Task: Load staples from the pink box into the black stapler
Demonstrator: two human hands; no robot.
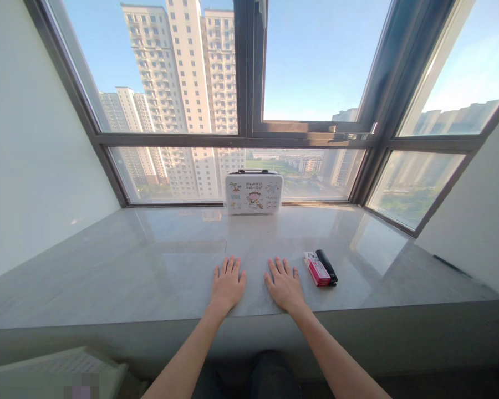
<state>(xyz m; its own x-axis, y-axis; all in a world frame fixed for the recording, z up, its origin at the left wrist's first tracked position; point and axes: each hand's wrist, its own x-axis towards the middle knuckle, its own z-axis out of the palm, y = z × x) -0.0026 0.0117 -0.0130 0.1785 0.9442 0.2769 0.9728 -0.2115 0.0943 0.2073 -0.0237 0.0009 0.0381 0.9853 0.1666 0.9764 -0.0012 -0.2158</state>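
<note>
Both palms rest flat on the grey marble windowsill (170,277), fingers pointing away from me. My left hand (228,284) lies open with its fingers a little spread and holds nothing. To its right, my right hand (285,284) is also open, flat and without anything in it. Just beyond the right hand's outer side lies a small pink and white box (316,270). A black stapler (326,267) lies alongside that box, touching or nearly touching it. Farther back, a white case (254,193) with cartoon prints and a dark handle stands upright against the window.
Dark window frames (244,141) rise behind the sill, with a latch handle (353,133) on the right pane. White walls (37,138) close in on both sides. A thin dark strip (452,266) lies by the right wall. A pale box-like object (54,371) sits below the sill, lower left.
</note>
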